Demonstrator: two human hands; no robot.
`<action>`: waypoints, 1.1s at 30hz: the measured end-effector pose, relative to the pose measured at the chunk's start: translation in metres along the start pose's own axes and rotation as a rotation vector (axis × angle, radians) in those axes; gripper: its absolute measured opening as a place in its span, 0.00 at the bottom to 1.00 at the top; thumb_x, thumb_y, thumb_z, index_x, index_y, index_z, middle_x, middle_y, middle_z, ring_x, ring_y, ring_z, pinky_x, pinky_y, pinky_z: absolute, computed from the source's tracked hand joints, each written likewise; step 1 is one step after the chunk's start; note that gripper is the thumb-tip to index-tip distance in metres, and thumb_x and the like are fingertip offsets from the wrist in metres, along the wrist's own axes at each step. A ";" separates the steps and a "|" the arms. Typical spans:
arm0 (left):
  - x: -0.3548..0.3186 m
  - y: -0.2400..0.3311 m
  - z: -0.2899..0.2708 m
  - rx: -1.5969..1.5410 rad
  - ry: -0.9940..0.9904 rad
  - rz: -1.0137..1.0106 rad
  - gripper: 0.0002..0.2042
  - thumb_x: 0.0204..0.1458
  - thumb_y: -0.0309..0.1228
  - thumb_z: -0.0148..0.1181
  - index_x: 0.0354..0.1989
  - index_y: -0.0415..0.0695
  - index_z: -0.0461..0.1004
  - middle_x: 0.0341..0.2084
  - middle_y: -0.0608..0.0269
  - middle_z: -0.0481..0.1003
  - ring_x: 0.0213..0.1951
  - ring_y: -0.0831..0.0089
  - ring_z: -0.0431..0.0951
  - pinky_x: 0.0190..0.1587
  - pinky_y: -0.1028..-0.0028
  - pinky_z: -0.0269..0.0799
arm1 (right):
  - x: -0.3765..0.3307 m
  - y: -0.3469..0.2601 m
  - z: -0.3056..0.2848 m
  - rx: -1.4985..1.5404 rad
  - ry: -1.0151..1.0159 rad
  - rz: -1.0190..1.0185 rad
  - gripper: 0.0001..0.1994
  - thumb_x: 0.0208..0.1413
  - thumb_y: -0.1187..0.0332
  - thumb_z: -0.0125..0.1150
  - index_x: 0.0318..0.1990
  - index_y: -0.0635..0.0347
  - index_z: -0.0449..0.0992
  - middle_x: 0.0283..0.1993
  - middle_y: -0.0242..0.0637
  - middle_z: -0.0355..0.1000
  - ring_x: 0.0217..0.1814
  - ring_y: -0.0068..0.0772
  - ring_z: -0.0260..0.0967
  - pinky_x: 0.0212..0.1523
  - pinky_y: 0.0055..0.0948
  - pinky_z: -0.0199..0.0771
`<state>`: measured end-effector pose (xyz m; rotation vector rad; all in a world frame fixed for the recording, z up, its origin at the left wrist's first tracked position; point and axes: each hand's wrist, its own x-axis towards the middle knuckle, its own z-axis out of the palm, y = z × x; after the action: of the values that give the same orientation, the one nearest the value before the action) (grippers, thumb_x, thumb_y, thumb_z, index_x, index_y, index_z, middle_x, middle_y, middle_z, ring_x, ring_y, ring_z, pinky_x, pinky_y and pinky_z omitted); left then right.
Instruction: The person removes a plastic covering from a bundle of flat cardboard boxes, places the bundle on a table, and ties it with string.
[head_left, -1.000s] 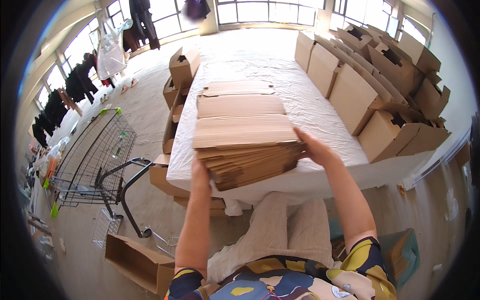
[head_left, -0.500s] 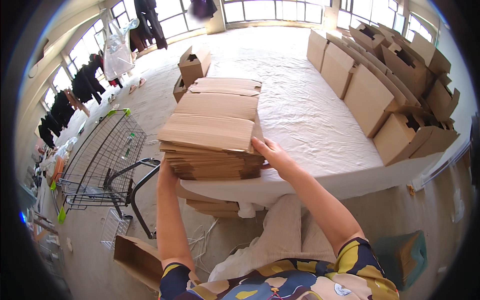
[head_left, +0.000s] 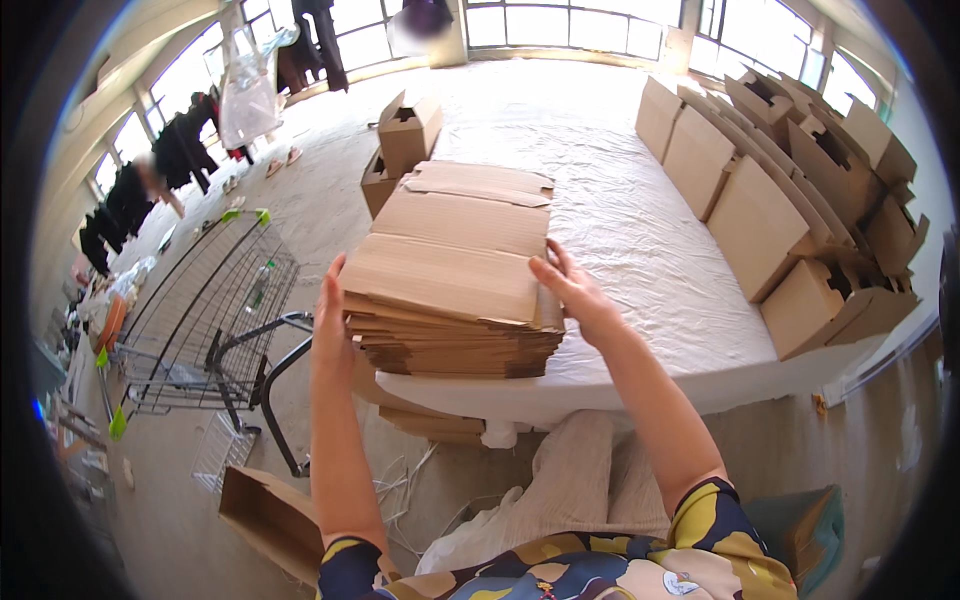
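A tall stack of flattened cardboard boxes lies at the front left of the white-covered table, its layers slightly uneven along the near edge. My left hand is upright beside the stack's left side, fingers stretched out and palm toward the cardboard. Against the right side rests my right hand, its thumb near the top sheet's corner and its fingers spread along the edge. Neither hand is wrapped round a box.
Several formed cardboard boxes line the table's right side. Open boxes stand beyond the stack. A wire shopping cart stands at left, and an open carton sits on the floor. More cardboard lies under the table.
My left hand has come up from under the stack's near left corner to its side. The right hand has shifted slightly up along the right edge, and the whole view has shifted.
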<state>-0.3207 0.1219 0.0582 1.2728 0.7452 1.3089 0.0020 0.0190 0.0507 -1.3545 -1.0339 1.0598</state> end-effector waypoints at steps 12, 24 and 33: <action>-0.066 -0.047 -0.040 0.289 0.053 -0.199 0.46 0.56 0.67 0.48 0.72 0.42 0.50 0.66 0.56 0.60 0.65 0.63 0.60 0.66 0.63 0.53 | -0.003 0.001 -0.003 -0.019 -0.162 0.230 0.66 0.39 0.23 0.60 0.77 0.49 0.32 0.76 0.54 0.44 0.75 0.59 0.48 0.55 0.66 0.69; -0.058 -0.046 -0.002 0.299 0.030 -0.032 0.38 0.58 0.50 0.62 0.67 0.35 0.56 0.61 0.53 0.65 0.62 0.65 0.63 0.66 0.67 0.54 | 0.001 0.008 0.004 0.166 -0.074 0.209 0.62 0.41 0.32 0.69 0.77 0.46 0.35 0.73 0.52 0.52 0.70 0.57 0.58 0.50 0.65 0.71; 0.043 -0.072 0.034 0.270 -0.026 -0.082 0.34 0.57 0.45 0.65 0.64 0.36 0.62 0.59 0.55 0.69 0.60 0.67 0.66 0.63 0.68 0.58 | 0.077 -0.001 -0.025 0.149 -0.011 0.192 0.62 0.41 0.31 0.67 0.76 0.46 0.35 0.75 0.52 0.49 0.73 0.59 0.52 0.56 0.70 0.63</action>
<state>-0.2605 0.1684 0.0082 1.4538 0.9701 1.1510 0.0431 0.0881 0.0497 -1.3469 -0.8273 1.2628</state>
